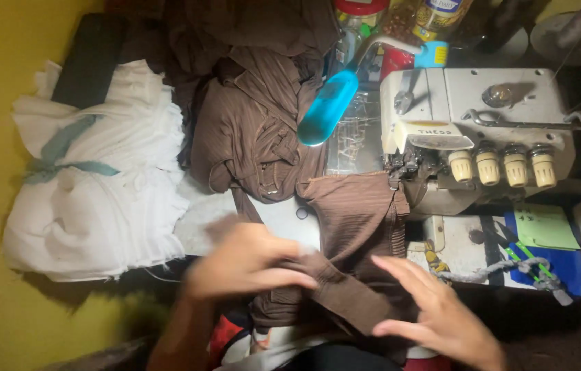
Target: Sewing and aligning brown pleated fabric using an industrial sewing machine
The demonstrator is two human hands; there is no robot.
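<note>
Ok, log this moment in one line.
left hand: pinching brown fabric | right hand: open, flat on fabric | fabric under overlock machine

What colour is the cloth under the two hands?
Brown, with fine ribs. The head view shows the cloth best, between left hand and right hand.

Small sewing workshop: overlock machine [483, 137] at right, brown fabric heap [249, 117] far, white cloth bundle [98, 185] left.

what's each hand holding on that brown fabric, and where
Left hand pinches the brown ribbed fabric at its near folded edge; right hand lies open on it, gripping nothing.
</note>
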